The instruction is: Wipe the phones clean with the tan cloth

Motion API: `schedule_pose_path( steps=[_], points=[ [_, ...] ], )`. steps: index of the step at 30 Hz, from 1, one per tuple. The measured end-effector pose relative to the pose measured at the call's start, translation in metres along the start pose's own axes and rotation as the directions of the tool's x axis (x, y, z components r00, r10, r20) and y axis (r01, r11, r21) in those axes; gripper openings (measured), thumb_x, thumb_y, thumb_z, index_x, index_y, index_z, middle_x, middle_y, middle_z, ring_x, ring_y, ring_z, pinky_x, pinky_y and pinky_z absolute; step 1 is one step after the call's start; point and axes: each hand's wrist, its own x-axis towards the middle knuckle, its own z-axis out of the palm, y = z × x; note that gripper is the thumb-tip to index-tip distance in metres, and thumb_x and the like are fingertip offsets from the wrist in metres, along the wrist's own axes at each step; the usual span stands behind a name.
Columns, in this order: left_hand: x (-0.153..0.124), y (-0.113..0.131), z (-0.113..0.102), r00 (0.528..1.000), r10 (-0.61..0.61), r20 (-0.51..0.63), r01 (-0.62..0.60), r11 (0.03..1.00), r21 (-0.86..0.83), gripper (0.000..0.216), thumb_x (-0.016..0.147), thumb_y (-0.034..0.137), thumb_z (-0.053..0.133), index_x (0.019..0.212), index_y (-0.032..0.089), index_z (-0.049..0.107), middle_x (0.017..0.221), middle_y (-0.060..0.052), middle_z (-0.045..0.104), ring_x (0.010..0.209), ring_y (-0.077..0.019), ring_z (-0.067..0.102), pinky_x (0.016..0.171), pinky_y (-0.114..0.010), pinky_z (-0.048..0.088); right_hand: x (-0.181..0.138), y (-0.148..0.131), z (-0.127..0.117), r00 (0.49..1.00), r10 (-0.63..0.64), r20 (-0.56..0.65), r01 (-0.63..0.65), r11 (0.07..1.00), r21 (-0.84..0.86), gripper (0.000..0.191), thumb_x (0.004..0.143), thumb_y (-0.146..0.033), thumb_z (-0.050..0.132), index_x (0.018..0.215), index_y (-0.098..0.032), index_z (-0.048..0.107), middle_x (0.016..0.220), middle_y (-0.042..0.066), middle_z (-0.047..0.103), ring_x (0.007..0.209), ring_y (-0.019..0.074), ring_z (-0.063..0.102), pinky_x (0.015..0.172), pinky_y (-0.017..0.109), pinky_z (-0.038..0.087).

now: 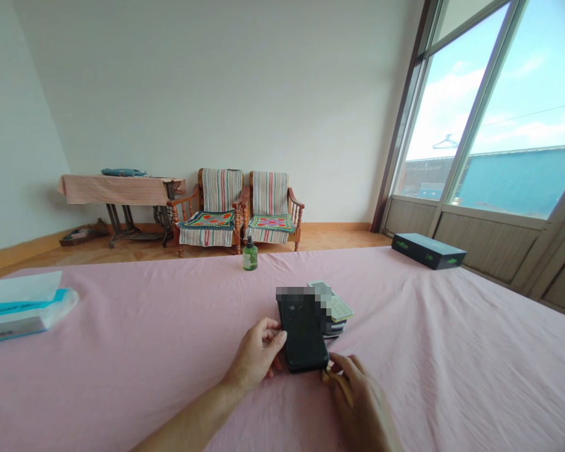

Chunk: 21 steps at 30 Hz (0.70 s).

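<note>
A black phone (304, 336), its camera lenses facing me, stands tilted just above the pink bedspread or lies on it; I cannot tell which. My left hand (258, 351) grips the phone's left edge, thumb in front and fingers curled. At the lower right corner, my right hand (360, 395) is closed on a thin yellowish strip (338, 382), whose kind I cannot make out. Behind the phone is a small stack of flat things, with a pale calculator-like item (339, 305) with keys on top. Pixelated blocks cover the phone's top and part of the stack.
The pink bedspread (169, 351) has wrinkles on the right. A green pump bottle (250, 256) stands at its far edge. A black box (428, 250) lies far right, a tissue pack (23, 314) left. Beyond are two chairs (221, 216) and a cloth-covered sewing table (117, 189).
</note>
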Motion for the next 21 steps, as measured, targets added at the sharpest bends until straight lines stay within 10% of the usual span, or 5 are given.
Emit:
schedule_pose_path(
  steps=[7,12,21],
  points=[
    [0.005,0.018,-0.003,0.949,0.244,-0.197,-0.203,0.957,0.206,0.03,0.076,0.038,0.062,0.099,0.02,0.055,0.077,-0.001,0.058,0.067,-0.0184,0.058,0.068,-0.031,0.047,0.0,-0.001,0.001,1.0,0.013,-0.028,-0.013,1.0,0.01,0.029,0.079,-0.019,0.047,0.101,-0.02,0.066,0.085,0.005,0.067,0.078,0.0182,0.065,0.067,0.024,0.05],
    [0.024,0.049,0.008,0.895,0.43,-0.119,-0.385,0.879,0.282,0.036,0.071,0.029,0.068,0.104,0.02,0.058,0.105,-0.008,0.06,0.102,-0.0254,0.055,0.093,-0.037,0.041,-0.001,-0.006,0.0,0.983,0.061,-0.173,-0.053,0.997,0.047,0.026,0.081,-0.024,0.047,0.097,-0.019,0.067,0.082,0.006,0.067,0.074,0.0182,0.064,0.066,0.025,0.049],
    [0.061,0.051,0.025,0.911,0.395,-0.117,-0.354,0.897,0.266,0.029,0.069,0.021,0.07,0.097,0.019,0.062,0.102,-0.008,0.064,0.105,-0.0264,0.057,0.097,-0.04,0.038,0.002,-0.001,-0.017,0.955,0.148,-0.256,-0.123,0.986,0.114,0.028,0.08,-0.032,0.05,0.095,-0.018,0.068,0.082,0.007,0.069,0.071,0.0195,0.065,0.064,0.027,0.05]
  ],
)
